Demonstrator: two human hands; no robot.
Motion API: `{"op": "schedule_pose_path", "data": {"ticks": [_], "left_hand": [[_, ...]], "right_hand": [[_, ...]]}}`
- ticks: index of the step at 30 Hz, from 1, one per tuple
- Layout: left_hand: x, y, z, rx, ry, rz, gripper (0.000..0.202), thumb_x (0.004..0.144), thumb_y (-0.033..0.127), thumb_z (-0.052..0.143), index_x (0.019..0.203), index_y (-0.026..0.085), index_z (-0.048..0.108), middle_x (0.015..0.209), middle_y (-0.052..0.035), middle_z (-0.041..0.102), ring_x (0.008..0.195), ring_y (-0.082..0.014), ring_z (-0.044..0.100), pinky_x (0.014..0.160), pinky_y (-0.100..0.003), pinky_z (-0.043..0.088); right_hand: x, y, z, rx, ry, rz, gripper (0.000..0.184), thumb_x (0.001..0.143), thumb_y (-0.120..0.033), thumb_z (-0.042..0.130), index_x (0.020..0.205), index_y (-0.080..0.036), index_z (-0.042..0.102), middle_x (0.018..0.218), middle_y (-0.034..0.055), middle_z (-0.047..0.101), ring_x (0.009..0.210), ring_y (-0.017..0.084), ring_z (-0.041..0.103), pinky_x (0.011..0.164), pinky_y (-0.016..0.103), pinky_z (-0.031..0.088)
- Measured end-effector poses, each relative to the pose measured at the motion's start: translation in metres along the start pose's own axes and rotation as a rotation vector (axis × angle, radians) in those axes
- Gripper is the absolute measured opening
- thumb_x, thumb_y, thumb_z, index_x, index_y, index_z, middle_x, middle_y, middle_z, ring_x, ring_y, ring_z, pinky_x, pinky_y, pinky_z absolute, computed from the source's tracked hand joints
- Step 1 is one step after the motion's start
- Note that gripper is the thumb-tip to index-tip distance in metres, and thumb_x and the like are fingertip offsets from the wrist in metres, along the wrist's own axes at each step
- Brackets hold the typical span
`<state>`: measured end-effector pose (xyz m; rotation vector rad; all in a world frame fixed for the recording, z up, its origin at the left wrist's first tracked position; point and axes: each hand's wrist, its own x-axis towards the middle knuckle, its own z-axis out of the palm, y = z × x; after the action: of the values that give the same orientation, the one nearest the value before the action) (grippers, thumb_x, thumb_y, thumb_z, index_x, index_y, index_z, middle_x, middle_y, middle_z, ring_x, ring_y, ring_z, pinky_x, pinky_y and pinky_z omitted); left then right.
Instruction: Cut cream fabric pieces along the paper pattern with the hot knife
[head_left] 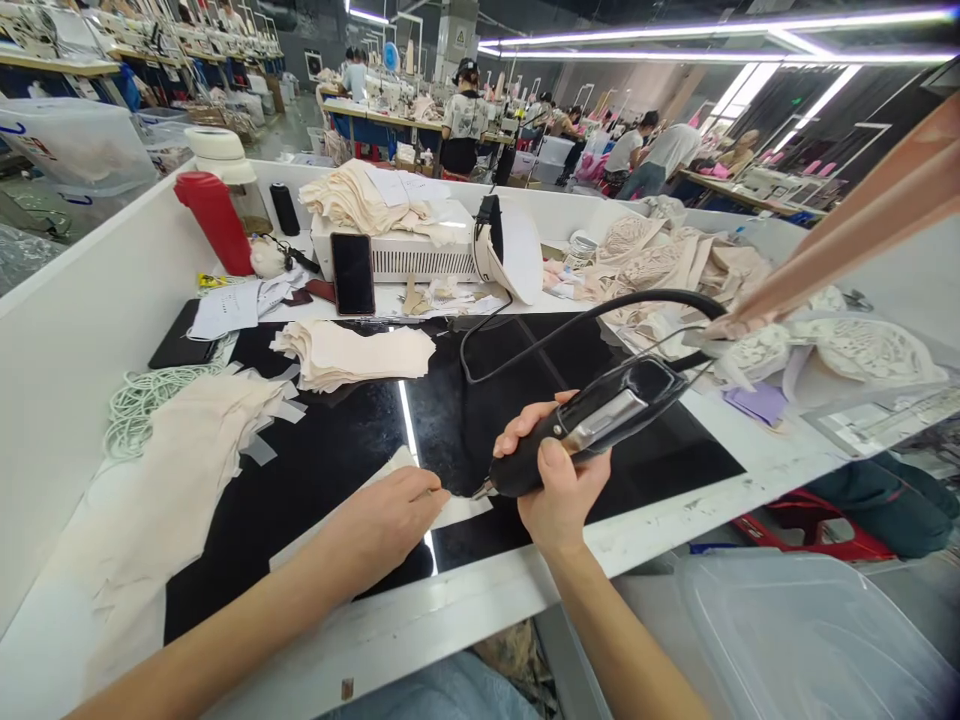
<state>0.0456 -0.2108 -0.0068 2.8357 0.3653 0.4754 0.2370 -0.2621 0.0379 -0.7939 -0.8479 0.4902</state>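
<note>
My right hand (559, 480) is wrapped round a black corded handheld tool (592, 420) with a silver metal plate on its body. The tool's narrow metal tip points left and down, meeting a cream fabric piece (469, 508) on the black glossy board (345, 440). Close beside that tip, my left hand (405, 510) is closed, its fingertips pinching at the fabric. A thin dark thing shows at those fingers, too small to name. Part of the fabric lies hidden under my left hand and forearm. Behind it sits a stack of cream fabric pieces (356, 353).
More cream fabric (195, 470) and a pale green cord coil (142, 410) lie on the left. At the back are a phone (352, 273), a red bottle (214, 222) and a white box (420, 262). Lace pieces (675, 250) are heaped right. The tool's cable (637, 297) arches rightward.
</note>
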Motion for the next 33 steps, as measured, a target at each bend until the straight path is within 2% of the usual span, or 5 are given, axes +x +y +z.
{"op": "schedule_pose_path", "data": {"ticks": [5,11,15,24,33], "left_hand": [[-0.003,0.006,0.007,0.004,0.023,-0.053,0.026,0.102,0.003,0.044,0.116,0.014,0.063,0.106,-0.0102,0.064,0.1,-0.0245,0.065,0.088,-0.041,0.061],[-0.012,0.009,0.006,-0.055,0.005,-0.084,0.025,0.101,0.004,0.05,0.122,0.013,0.061,0.111,-0.01,0.063,0.105,-0.0244,0.063,0.093,-0.041,0.06],[-0.015,0.011,0.004,-0.058,-0.002,-0.088,0.03,0.1,0.003,0.052,0.127,0.012,0.059,0.117,-0.0117,0.064,0.109,-0.0256,0.063,0.095,-0.041,0.06],[-0.017,0.012,0.008,-0.014,0.031,-0.057,0.035,0.097,0.001,0.052,0.129,0.012,0.059,0.118,-0.012,0.064,0.112,-0.0261,0.063,0.099,-0.043,0.06],[-0.019,0.012,0.011,-0.022,0.047,-0.073,0.036,0.097,0.001,0.051,0.13,0.014,0.06,0.119,-0.0113,0.063,0.113,-0.0257,0.063,0.099,-0.043,0.06]], "right_hand": [[-0.004,0.001,-0.005,-0.02,-0.031,0.004,0.037,0.088,-0.034,0.078,0.116,-0.028,0.056,0.085,-0.0038,0.066,0.062,0.013,0.064,0.059,0.03,0.055],[-0.005,0.001,-0.007,-0.001,-0.041,-0.003,0.037,0.088,-0.034,0.077,0.118,-0.027,0.056,0.086,-0.0037,0.066,0.063,0.013,0.064,0.06,0.03,0.056],[-0.005,0.001,-0.002,0.013,-0.035,0.0,0.036,0.089,-0.033,0.077,0.117,-0.028,0.056,0.087,-0.0037,0.066,0.063,0.012,0.065,0.059,0.029,0.057],[-0.006,0.006,0.011,0.104,-0.062,0.029,0.037,0.089,-0.033,0.078,0.118,-0.029,0.056,0.088,-0.0042,0.067,0.065,0.011,0.064,0.06,0.027,0.055],[-0.01,0.011,0.012,0.084,-0.091,0.025,0.032,0.094,-0.028,0.073,0.12,-0.029,0.055,0.089,-0.0039,0.066,0.065,0.011,0.063,0.059,0.026,0.054]]}}
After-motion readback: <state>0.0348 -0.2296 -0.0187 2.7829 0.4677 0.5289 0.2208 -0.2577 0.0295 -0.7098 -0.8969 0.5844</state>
